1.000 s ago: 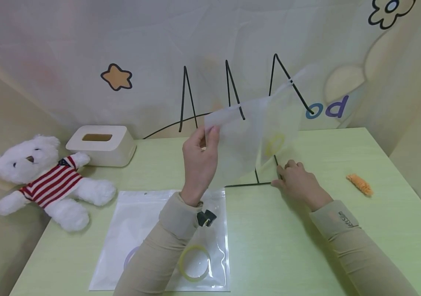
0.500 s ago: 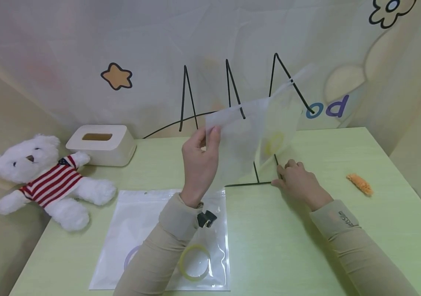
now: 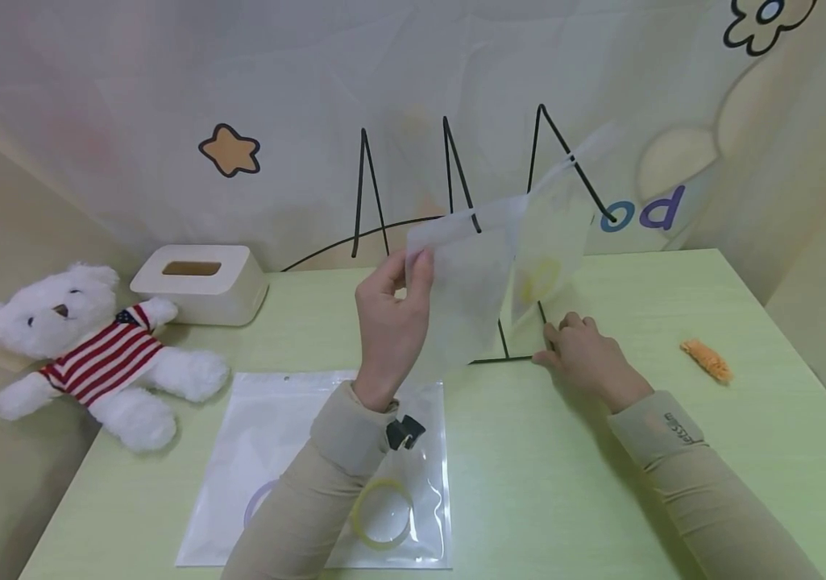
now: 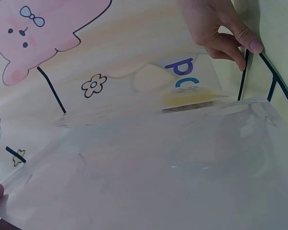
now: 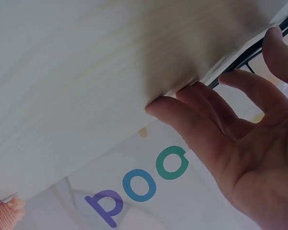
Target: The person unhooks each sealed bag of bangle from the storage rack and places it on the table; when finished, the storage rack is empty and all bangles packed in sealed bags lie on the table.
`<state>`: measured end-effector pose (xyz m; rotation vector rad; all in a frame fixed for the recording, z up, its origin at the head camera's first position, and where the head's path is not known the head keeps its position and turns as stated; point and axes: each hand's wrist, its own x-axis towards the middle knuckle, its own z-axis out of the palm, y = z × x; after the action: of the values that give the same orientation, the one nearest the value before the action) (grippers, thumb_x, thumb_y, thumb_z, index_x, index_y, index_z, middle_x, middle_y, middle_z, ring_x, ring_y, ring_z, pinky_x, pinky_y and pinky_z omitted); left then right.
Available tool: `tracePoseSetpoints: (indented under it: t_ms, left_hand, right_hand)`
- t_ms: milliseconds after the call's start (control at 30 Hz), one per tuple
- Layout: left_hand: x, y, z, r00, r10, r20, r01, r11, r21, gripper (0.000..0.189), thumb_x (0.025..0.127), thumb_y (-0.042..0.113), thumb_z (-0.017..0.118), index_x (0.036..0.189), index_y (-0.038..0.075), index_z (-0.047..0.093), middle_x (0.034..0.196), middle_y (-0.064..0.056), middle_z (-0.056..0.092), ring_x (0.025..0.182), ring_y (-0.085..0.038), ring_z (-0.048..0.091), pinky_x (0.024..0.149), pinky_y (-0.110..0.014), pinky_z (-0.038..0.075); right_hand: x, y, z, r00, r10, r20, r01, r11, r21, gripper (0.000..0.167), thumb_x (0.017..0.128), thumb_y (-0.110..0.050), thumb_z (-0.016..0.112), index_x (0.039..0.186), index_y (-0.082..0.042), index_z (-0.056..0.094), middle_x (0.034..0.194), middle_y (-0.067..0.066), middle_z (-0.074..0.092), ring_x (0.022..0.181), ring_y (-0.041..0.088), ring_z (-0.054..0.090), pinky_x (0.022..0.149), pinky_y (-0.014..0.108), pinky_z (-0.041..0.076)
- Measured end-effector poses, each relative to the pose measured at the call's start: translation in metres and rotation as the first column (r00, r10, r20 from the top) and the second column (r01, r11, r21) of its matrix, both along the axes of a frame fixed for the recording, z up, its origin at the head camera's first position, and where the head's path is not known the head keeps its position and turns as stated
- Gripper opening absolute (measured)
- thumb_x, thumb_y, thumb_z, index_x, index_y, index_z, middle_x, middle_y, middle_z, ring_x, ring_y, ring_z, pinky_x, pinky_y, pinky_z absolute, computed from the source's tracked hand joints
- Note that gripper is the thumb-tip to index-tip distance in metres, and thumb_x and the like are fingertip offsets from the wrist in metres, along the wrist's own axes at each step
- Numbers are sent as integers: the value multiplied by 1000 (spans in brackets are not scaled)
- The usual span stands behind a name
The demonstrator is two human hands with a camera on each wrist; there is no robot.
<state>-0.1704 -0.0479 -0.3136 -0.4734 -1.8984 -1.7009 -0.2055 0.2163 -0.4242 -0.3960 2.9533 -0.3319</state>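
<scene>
Near the middle of the head view, a frosted see-through plastic bag (image 3: 466, 282) hangs on a black wire rack (image 3: 558, 133) with several inverted-V prongs. A faint yellow ring shows on the bag's right part. My left hand (image 3: 394, 318) pinches the bag's upper left edge between thumb and fingers; the bag's sheet (image 4: 139, 172) fills most of the left wrist view. Low at the right, my right hand (image 3: 583, 350) holds the rack's base wire at the table. In the right wrist view, the right hand's fingers (image 5: 197, 120) touch the tabletop, and the thumb lies on the wire.
Under the left forearm lies a flat zip bag (image 3: 275, 427) with a yellow ring (image 3: 354, 524) and a purple ring. A white teddy bear (image 3: 108, 346) and a tissue box (image 3: 202, 298) stand left. An orange fuzzy piece (image 3: 706, 361) lies right. A printed curtain (image 3: 296, 80) hangs behind.
The bag's left edge has shifted slightly to the right with my left hand's pinch, and its lower part covers more of the base wire. The right hand has not visibly moved.
</scene>
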Motion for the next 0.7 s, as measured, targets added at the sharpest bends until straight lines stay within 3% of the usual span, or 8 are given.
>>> tracePoseSetpoints:
  t_ms: [367, 700]
  left_hand:
    - [3, -1, 1, 999, 20, -31, -20, 1000, -9, 24, 99, 16, 56, 110, -2, 68, 104, -10, 70, 87, -16, 63, 74, -31, 50]
    - [6, 0, 4, 999, -2, -34, 3, 1000, 19, 24, 99, 15, 55, 110, -3, 67, 106, -10, 69, 92, -17, 64, 78, -33, 52]
  right_hand:
    - [0, -1, 1, 1000, -3, 20, 3, 1000, 0, 58, 97, -34, 60, 139, 5, 48, 122, 26, 48, 104, 41, 44, 73, 60, 50]
    - [-2, -1, 1, 1000, -11, 25, 11, 1000, 3, 58, 96, -34, 61, 138, 4, 50, 120, 25, 48, 101, 39, 44, 71, 56, 50]
